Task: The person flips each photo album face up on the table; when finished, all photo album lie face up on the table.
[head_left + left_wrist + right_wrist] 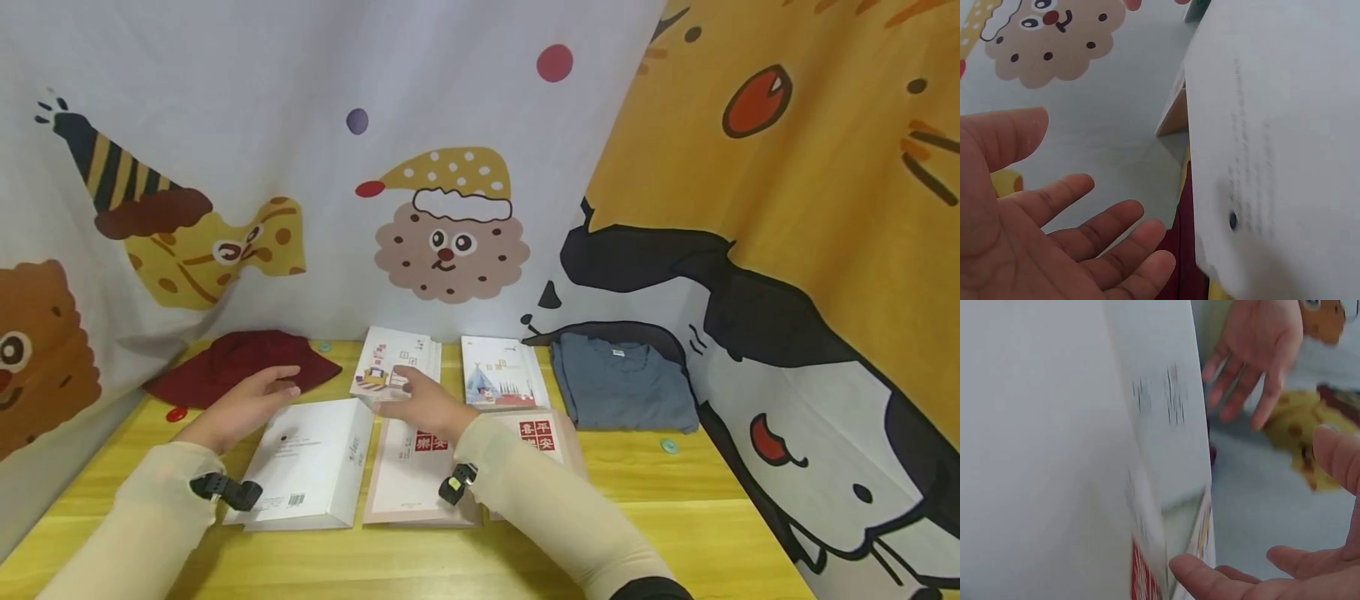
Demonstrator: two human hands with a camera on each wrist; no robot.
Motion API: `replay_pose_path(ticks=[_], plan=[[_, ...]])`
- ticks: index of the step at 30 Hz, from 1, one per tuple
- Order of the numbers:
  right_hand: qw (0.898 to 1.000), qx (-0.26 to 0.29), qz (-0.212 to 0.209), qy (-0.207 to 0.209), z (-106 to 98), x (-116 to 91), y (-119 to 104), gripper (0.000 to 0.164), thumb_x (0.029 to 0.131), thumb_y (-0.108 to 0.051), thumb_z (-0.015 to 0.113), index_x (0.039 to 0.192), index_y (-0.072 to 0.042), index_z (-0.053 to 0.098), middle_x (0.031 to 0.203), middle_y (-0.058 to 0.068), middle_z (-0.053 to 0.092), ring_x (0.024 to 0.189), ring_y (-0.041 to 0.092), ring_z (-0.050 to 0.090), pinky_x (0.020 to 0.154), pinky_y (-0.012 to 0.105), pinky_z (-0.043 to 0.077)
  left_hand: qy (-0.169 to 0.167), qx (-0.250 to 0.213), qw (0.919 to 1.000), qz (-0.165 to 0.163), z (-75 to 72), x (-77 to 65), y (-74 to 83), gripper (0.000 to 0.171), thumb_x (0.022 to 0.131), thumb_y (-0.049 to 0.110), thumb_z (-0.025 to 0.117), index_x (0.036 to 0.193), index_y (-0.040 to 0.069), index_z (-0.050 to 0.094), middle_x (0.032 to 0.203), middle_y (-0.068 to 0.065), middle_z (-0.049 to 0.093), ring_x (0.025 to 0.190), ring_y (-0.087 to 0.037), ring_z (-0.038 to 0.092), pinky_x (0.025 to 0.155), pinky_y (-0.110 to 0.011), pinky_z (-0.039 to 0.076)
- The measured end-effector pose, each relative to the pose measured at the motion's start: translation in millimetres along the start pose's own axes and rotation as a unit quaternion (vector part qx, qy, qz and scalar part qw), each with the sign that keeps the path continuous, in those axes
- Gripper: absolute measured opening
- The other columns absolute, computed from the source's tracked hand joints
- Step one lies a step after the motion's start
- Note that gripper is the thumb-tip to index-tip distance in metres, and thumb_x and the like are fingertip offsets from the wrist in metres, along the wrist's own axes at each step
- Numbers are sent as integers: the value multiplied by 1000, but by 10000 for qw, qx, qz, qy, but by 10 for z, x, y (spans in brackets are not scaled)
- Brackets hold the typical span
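Note:
My left hand (pixel 247 407) hovers at the upper left corner of a thick white box-like block (pixel 303 458) with a barcode and script along its side. In the left wrist view its fingers (pixel 1107 228) are spread, apart from the white surface. My right hand (pixel 429 407) is held over the far end of a pale pink booklet or folder (pixel 405 483) with red square lettering. Relaxed fingers (pixel 1210 581) with nothing between them show in the right wrist view. A second pale pink one (pixel 566 433) lies partly under the right sleeve.
Behind are a dark red hat (pixel 247 358), two stacks of illustrated white booklets, one left (pixel 382 350) and one right (pixel 498 371), and a folded blue-grey garment (pixel 622 383). A red button (pixel 176 414) and a green button (pixel 669 447) lie on the yellow table (pixel 660 533). A printed curtain (pixel 450 83) hangs behind.

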State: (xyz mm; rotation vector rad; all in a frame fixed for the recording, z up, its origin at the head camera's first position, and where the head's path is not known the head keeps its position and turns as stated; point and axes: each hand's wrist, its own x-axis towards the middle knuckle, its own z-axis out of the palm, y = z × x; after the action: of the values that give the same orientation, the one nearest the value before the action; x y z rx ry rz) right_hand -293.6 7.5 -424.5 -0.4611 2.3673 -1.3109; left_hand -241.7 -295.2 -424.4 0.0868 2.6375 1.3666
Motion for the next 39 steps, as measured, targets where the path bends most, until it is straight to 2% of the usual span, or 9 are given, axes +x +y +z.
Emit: replay_pose_path(ticks=[6, 10, 14, 18, 21, 27, 31, 34, 39], plan=[[9991, 23, -147, -399, 254, -236, -115, 87, 92, -41, 82, 164, -23, 38, 162, 19, 44, 146, 39, 47, 115, 55, 45, 101, 291, 9991, 287, 6, -234, -126, 66, 111, 27, 54, 161, -7, 28, 156, -39, 39, 143, -58, 39, 109, -71, 42], [9975, 181, -146, -667, 394, -358, -160, 86, 90, -37, 85, 163, -28, 40, 162, 17, 44, 147, 36, 46, 115, 52, 45, 154, 472, 9984, 274, 0, -344, -241, 62, 109, 15, 56, 159, -9, 30, 156, -39, 39, 139, -59, 41, 105, -68, 46], [9966, 160, -127, -795, 521, -438, -180, 86, 88, -35, 87, 162, -32, 41, 163, 11, 45, 149, 29, 44, 119, 50, 42, -92, 306, 9992, -248, -33, -429, -328, 66, 108, 17, 56, 161, -10, 24, 153, -42, 38, 133, -54, 47, 96, -55, 54], [9969, 103, -110, -766, 649, -502, -202, 89, 86, -35, 88, 161, -32, 41, 163, 4, 46, 150, 23, 43, 122, 47, 38, -470, -129, 9951, -865, -37, -513, -390, 71, 108, 17, 57, 161, -10, 19, 140, -38, 49, 113, -36, 61, 82, -43, 59], [9974, 146, -49, -708, 726, -539, -215, 91, 85, -35, 89, 162, -30, 40, 162, 4, 48, 149, 21, 44, 122, 43, 38, -692, -467, 9918, -966, -10, -573, -421, 70, 107, 12, 56, 161, -11, 18, 130, -30, 57, 104, -27, 64, 79, -42, 61], [9974, 440, 112, -557, 822, -564, -241, 92, 84, -32, 90, 161, -24, 40, 159, 9, 50, 146, 21, 46, 122, 42, 38, -877, -1034, 9869, -872, 42, -627, -476, 71, 107, 7, 53, 163, -9, 12, 126, -26, 59, 96, -27, 67, 76, -45, 62], [9957, 723, 233, -523, 870, -573, -260, 91, 83, -27, 90, 161, -21, 42, 160, 11, 49, 147, 25, 45, 123, 45, 37, -988, -1229, 9853, -650, 67, -639, -514, 75, 105, 2, 51, 163, -10, 4, 124, -29, 60, 94, -28, 68, 74, -44, 62], [9950, 798, 322, -516, 882, -582, -277, 90, 84, -27, 89, 160, -20, 42, 161, 13, 48, 149, 28, 43, 123, 47, 36, -960, -1221, 9865, -510, 93, -638, -522, 76, 103, -1, 50, 162, -12, 3, 124, -31, 61, 94, -28, 68, 71, -42, 61], [9947, 803, 349, -547, 875, -592, -278, 87, 85, -27, 88, 159, -19, 44, 161, 13, 47, 150, 29, 42, 123, 48, 36, -701, -746, 9935, -497, 149, -626, -482, 73, 100, -2, 54, 160, -14, 14, 133, -37, 55, 100, -26, 65, 77, -35, 57]])
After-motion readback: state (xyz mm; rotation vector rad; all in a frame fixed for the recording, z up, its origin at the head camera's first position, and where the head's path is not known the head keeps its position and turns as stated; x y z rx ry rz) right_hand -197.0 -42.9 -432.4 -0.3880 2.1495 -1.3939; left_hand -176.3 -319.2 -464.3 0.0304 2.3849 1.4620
